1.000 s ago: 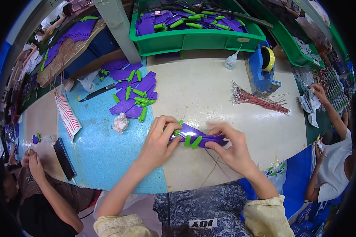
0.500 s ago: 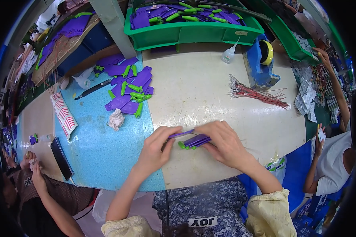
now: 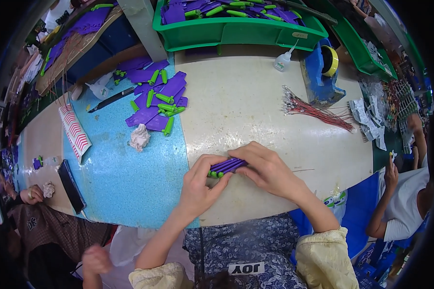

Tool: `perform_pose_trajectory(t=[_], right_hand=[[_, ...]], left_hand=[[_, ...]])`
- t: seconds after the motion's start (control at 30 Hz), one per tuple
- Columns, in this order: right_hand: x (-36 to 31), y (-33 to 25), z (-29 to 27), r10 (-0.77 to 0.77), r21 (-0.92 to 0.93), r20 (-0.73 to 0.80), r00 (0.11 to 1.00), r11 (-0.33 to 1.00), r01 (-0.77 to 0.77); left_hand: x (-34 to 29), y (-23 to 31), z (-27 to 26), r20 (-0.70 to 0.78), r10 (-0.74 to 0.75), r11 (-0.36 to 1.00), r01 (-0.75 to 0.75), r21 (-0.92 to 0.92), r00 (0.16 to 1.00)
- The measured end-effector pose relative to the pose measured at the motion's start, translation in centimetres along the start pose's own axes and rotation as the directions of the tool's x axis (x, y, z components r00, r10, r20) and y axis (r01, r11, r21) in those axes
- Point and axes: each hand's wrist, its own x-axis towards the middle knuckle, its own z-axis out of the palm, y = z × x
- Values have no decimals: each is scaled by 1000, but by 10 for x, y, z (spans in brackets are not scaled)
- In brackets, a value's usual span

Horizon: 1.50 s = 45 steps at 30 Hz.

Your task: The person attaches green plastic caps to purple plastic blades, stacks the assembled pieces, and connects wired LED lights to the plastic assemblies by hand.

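Between my two hands is a small stack of flat purple plastic pieces with green ends [image 3: 227, 166], held just above the near middle of the table. My left hand [image 3: 197, 185] closes its fingers and thumb around the green-ended side. My right hand [image 3: 265, 168] grips the other side, fingertips over the top edges. Part of the stack is hidden behind the fingers. Farther off to the left lies a loose pile of similar purple pieces with green cylinders [image 3: 159, 98]. Next to that pile is a crumpled white tissue [image 3: 140, 137].
A green bin [image 3: 241, 33] of purple and green parts stands at the back. Near it are a small glue bottle [image 3: 282, 61], a blue tape dispenser [image 3: 318, 84] and red wires [image 3: 318, 113]. At left lie a black pen-like tool [image 3: 112, 99] and a phone [image 3: 72, 187]. People sit at both sides.
The single purple piece in my left hand and the group in my right have come together into one stack. Both hands have moved closer together. The person at left has put down a tissue.
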Motion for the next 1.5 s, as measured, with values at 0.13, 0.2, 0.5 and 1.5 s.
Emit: perform_pose_trajectory(t=[0.13, 0.2, 0.5, 1.5], right_hand=[[2, 2, -2, 30, 4, 32, 999, 1000, -30], [-7, 5, 7, 155, 308, 9, 988, 940, -150], [-27, -3, 29, 254, 922, -9, 967, 377, -90], [114, 15, -158, -249, -462, -668, 702, 877, -129]], left_hand=[[1, 4, 2, -46, -33, 999, 34, 15, 998], [7, 17, -3, -125, -44, 997, 36, -64, 991], [2, 39, 2, -33, -41, 944, 28, -327, 999], [260, 12, -270, -310, -695, 564, 224, -795, 649]])
